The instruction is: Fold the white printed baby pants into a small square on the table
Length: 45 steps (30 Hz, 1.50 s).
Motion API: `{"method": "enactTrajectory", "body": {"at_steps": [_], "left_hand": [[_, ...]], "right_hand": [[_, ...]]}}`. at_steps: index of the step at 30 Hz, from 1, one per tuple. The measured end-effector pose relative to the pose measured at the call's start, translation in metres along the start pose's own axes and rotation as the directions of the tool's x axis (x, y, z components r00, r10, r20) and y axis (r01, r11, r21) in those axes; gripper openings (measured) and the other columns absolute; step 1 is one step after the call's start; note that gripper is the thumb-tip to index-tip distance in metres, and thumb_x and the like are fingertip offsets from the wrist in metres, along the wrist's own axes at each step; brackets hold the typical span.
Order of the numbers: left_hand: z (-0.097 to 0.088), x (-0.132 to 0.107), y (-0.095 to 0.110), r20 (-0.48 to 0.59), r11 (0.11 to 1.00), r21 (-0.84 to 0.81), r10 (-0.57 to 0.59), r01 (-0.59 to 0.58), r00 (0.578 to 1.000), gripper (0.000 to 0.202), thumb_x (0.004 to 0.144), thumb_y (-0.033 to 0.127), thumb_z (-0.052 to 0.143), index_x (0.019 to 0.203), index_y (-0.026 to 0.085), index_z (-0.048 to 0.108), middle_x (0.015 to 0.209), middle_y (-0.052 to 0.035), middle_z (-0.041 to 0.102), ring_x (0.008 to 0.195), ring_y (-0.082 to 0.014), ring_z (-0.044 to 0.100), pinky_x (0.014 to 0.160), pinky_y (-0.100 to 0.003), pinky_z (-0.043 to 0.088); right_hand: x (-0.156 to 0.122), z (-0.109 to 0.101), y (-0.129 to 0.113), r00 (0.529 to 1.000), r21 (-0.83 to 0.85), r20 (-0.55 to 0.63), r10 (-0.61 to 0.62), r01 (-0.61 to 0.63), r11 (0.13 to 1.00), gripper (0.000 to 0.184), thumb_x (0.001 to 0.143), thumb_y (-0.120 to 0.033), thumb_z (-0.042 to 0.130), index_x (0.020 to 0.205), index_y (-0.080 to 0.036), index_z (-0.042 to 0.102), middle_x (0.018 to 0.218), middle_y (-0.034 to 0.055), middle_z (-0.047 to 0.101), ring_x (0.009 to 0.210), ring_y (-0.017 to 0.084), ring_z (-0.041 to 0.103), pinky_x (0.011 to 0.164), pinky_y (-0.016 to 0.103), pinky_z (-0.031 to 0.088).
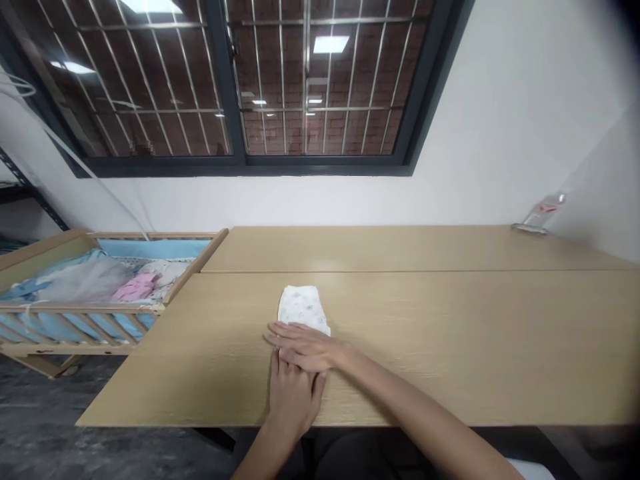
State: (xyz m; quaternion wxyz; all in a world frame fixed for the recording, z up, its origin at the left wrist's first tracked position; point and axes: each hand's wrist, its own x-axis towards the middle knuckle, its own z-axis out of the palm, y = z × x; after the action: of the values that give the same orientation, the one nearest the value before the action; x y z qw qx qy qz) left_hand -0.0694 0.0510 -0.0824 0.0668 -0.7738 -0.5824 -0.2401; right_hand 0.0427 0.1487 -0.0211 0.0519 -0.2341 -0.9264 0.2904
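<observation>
A small folded white cloth (pixel 303 307) with a faint scattered print lies on the wooden table (pixel 450 347). Across its near end, my right hand (pixel 307 347) rests flat with the fingers stretched to the left. My left hand (pixel 294 393) lies closer to the table's front edge, palm down, its fingers pointing away from me. The left fingertips are partly covered by my right hand, and the near end of the cloth is hidden beneath the hands.
On the left, a wooden crib (pixel 165 293) with blue lining holds bedding and a pink cloth (pixel 136 287). A clear plastic packet or bottle (pixel 543 212) stands at the table's back right corner. Behind the table is a white wall with a barred window (pixel 320 163).
</observation>
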Motion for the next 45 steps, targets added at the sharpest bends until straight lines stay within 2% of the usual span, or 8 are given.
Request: {"method": "enactTrajectory", "body": {"at_steps": [12, 20, 23, 29, 32, 35, 40, 45], "left_hand": [[-0.001, 0.0, 0.002, -0.03, 0.997, 0.044, -0.062, 0.064, 0.998, 0.058, 0.096, 0.054, 0.051, 0.146, 0.024, 0.054, 0.154, -0.0199, 0.045, 0.142, -0.0403, 0.042, 0.113, -0.057, 0.036], [-0.004, 0.003, 0.0, -0.03, 0.996, 0.085, -0.009, 0.012, 0.999, 0.049, 0.097, 0.04, 0.052, 0.142, 0.022, 0.057, 0.149, -0.0189, 0.052, 0.138, -0.0401, 0.047, 0.111, -0.062, 0.038], [-0.001, 0.009, -0.014, -0.023, 0.997, 0.074, 0.027, -0.025, 0.999, 0.039, 0.099, 0.027, 0.045, 0.134, 0.018, 0.062, 0.14, -0.0167, 0.061, 0.131, -0.0351, 0.055, 0.113, -0.06, 0.039], [-0.004, 0.03, -0.072, 0.073, 0.975, -0.201, 0.106, -0.09, 0.992, 0.032, 0.099, 0.017, 0.041, 0.118, 0.019, 0.067, 0.128, -0.0098, 0.069, 0.12, -0.0219, 0.063, 0.109, -0.044, 0.049], [-0.011, 0.041, -0.091, 0.13, 0.954, -0.259, 0.19, -0.151, 0.973, 0.03, 0.1, 0.019, 0.039, 0.106, 0.02, 0.069, 0.127, -0.0092, 0.069, 0.122, -0.0216, 0.062, 0.109, -0.042, 0.049], [-0.018, 0.052, -0.095, 0.152, 0.94, -0.294, 0.227, -0.176, 0.962, 0.03, 0.101, 0.021, 0.037, 0.107, 0.02, 0.066, 0.118, -0.0102, 0.071, 0.115, -0.0231, 0.063, 0.109, -0.046, 0.046], [-0.032, 0.083, -0.097, 0.236, 0.888, -0.459, 0.086, 0.033, 0.968, 0.033, 0.104, 0.038, 0.029, 0.101, 0.021, 0.057, 0.097, -0.0074, 0.069, 0.094, -0.022, 0.065, 0.088, -0.037, 0.052], [-0.043, 0.112, -0.108, 0.367, 0.798, -0.577, 0.067, 0.171, 0.928, 0.039, 0.099, 0.053, 0.04, 0.102, 0.02, 0.061, 0.097, -0.0074, 0.072, 0.09, -0.0232, 0.066, 0.084, -0.034, 0.051]], "right_hand": [[0.016, -0.04, 0.083, 0.975, -0.186, -0.161, 0.152, -0.182, 0.966, 0.061, 0.105, -0.057, 0.026, 0.16, -0.029, 0.024, 0.169, 0.0011, 0.014, 0.157, 0.021, 0.009, 0.128, 0.043, 0.007], [0.013, -0.032, 0.09, 0.946, -0.124, -0.302, 0.119, -0.163, 0.979, 0.059, 0.105, -0.053, 0.032, 0.158, -0.027, 0.031, 0.167, 0.0035, 0.023, 0.155, 0.021, 0.018, 0.128, 0.044, 0.012], [0.012, -0.026, 0.09, 0.9, -0.062, -0.419, 0.124, -0.164, 0.984, 0.056, 0.105, -0.049, 0.036, 0.152, -0.021, 0.044, 0.162, 0.0104, 0.035, 0.152, 0.024, 0.028, 0.125, 0.047, 0.02], [0.003, -0.029, 0.088, 0.704, 0.264, -0.677, 0.214, -0.039, 0.964, 0.035, 0.099, -0.039, 0.051, 0.118, -0.017, 0.07, 0.123, 0.0139, 0.07, 0.116, 0.026, 0.064, 0.105, 0.045, 0.047], [-0.012, -0.04, 0.077, 0.807, 0.394, -0.53, 0.262, -0.04, 0.918, 0.037, 0.094, -0.046, 0.059, 0.116, -0.018, 0.071, 0.119, 0.0118, 0.071, 0.11, 0.026, 0.066, 0.101, 0.044, 0.05], [-0.029, -0.047, 0.067, 0.924, 0.364, -0.314, 0.219, -0.096, 0.926, 0.061, 0.079, -0.056, 0.075, 0.129, -0.022, 0.066, 0.135, 0.0111, 0.064, 0.125, 0.028, 0.059, 0.107, 0.044, 0.046], [-0.039, -0.044, 0.067, 0.971, 0.188, -0.142, 0.192, -0.164, 0.968, 0.109, 0.041, -0.054, 0.096, 0.14, -0.026, 0.06, 0.156, 0.0117, 0.045, 0.148, 0.036, 0.034, 0.12, 0.047, 0.031], [-0.033, -0.046, 0.068, 0.94, 0.274, -0.292, 0.178, -0.096, 0.957, 0.046, 0.081, -0.052, 0.073, 0.118, -0.023, 0.073, 0.125, 0.009, 0.071, 0.115, 0.028, 0.065, 0.103, 0.042, 0.049]]}}
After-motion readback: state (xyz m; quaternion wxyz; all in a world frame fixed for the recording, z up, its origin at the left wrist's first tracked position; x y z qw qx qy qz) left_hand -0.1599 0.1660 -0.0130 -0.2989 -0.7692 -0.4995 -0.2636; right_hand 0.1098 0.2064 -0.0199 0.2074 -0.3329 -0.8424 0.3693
